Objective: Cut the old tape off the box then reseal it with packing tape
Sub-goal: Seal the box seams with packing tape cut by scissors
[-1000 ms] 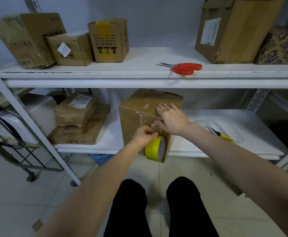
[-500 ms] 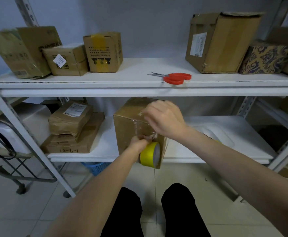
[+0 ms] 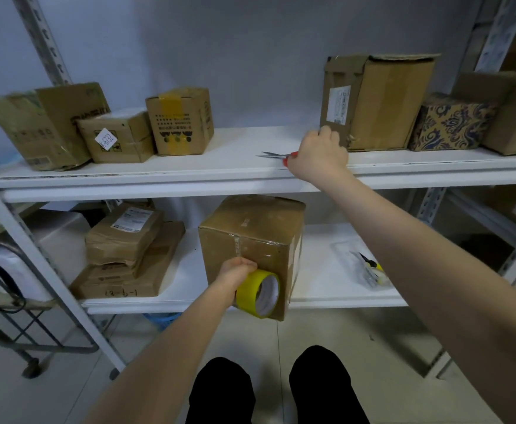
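L hand (image 3: 237, 268) fingers curled tight round yellow tape roll (image 3: 259, 293), pressed to front of box (image 3: 250, 240) at lower shelf (image 3: 321, 289) edge. R hand (image 3: 318, 156) fingers closed over red scissors (image 3: 276, 155) on upper shelf (image 3: 235, 166); clear shelf to their left.

Single head view, close, facing forward and down at shelves (image 3: 250, 171)
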A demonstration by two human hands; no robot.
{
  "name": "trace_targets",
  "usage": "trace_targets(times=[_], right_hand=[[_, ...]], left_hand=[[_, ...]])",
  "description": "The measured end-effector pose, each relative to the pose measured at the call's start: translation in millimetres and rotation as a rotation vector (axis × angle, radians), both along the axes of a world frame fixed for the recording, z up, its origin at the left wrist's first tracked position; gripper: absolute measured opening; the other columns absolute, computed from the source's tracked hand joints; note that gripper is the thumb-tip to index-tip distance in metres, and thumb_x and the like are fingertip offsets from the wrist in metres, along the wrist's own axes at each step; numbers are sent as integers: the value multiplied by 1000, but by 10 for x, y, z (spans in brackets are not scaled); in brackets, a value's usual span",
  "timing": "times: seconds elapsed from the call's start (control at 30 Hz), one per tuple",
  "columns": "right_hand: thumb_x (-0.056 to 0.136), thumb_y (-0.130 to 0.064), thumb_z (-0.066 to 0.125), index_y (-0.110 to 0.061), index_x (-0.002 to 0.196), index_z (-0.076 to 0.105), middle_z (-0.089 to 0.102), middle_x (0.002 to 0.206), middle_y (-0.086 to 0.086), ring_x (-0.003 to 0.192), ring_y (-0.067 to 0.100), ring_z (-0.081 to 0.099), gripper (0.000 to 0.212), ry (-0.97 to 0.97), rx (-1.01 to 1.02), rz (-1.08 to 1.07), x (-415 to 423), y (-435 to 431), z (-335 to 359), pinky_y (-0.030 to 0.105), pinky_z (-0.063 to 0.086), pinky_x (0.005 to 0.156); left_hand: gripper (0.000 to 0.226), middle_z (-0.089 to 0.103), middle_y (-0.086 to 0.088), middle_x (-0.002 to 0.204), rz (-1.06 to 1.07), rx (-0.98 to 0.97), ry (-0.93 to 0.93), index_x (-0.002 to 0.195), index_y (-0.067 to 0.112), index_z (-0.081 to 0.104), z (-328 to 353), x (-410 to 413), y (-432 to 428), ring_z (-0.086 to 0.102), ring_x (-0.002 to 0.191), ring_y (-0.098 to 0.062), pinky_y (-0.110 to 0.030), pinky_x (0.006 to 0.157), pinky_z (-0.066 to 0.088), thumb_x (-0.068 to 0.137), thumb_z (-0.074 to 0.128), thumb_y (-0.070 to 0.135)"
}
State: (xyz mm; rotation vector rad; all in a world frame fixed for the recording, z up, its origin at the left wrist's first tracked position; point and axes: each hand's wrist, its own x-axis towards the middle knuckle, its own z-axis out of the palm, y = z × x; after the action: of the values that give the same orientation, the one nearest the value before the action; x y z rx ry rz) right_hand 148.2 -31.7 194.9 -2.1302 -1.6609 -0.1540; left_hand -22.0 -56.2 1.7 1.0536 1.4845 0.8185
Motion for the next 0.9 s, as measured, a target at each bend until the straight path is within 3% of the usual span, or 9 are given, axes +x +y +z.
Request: trace_targets(times=[0.1, 0.2, 0.27, 0.4, 0.5, 0.6, 0.7, 0.8, 0.9], right_hand=[[91, -49, 53, -10, 122, 52, 53, 127, 10, 123, 30, 39, 50, 75, -157, 18, 88, 50, 68, 35, 35, 82], [84, -59, 60, -12, 95, 52, 59, 97, 6, 92, 26, 48, 49, 64, -182, 42, 160, 18, 138, 32, 37, 74], [80, -59, 65, -13, 93, 51, 55, 82, 2, 84, 23, 51, 50, 73, -182, 53, 170, -47, 146, 31, 40, 70], [80, -60, 65, -16, 87, 53, 53, 74, -2, 79, 17, 58, 46, 65, -104, 129, 173, -230, 42, 26, 40, 60], [82, -58, 62, -16, 71, 58, 55, 65, -1, 68, 14, 56, 44, 186, -114, 304, 171, -388, -120, 23, 36, 54], [79, -60, 66, -10, 69, 70, 53, 56, 1, 57, 12, 51, 51, 342, -314, 511, 227, -542, -343, 24, 38, 56], [84, -62, 59, -16, 61, 52, 47, 57, 1, 54, 13, 44, 51, 362, -605, 631, 394, -734, -570, 23, 38, 58], [96, -53, 43, -22, 69, 48, 44, 63, 1, 57, 10, 41, 41, 461, -944, 620, 575, -848, -809, 19, 39, 60], [95, -56, 40, -17, 73, 47, 48, 73, 2, 66, 11, 46, 46, 411, -1111, 547, 647, -848, -986, 20, 43, 67]], left_hand=[[15, 61, -11, 83, -20, 2, 4, 77, 15, 64, 50, -5, -7, 59, 74, -25, -32, 67, 57, 89, 62, 7], [12, 63, -16, 92, -23, -29, 7, 99, 6, 69, 138, 6, -29, 59, 67, -23, -23, 45, 53, 89, 64, 8], [22, 64, -19, 99, -41, -47, 25, 108, 3, 67, 162, 33, -19, 61, 72, -25, -28, 50, 53, 87, 65, 9], [27, 64, -17, 92, -38, -61, 57, 110, 0, 66, 173, 86, -17, 61, 75, -26, -29, 55, 51, 85, 67, 7], [23, 62, -14, 81, -19, -45, 40, 106, -2, 66, 181, 111, -33, 58, 67, -23, -23, 41, 50, 84, 67, 4], [27, 64, -19, 90, 7, -36, 35, 108, -4, 64, 159, 110, -25, 59, 66, -24, -23, 40, 51, 82, 69, 3], [32, 66, -23, 98, 14, -42, 21, 110, -4, 64, 148, 108, -28, 64, 79, -32, -35, 64, 56, 80, 71, 3], [26, 67, -22, 102, -9, -60, 48, 105, 0, 65, 163, 94, -32, 65, 82, -31, -34, 64, 54, 81, 71, 6], [25, 66, -17, 106, -26, -56, 36, 105, 4, 68, 130, 81, 2, 64, 91, -30, -32, 66, 53, 81, 73, 13]])
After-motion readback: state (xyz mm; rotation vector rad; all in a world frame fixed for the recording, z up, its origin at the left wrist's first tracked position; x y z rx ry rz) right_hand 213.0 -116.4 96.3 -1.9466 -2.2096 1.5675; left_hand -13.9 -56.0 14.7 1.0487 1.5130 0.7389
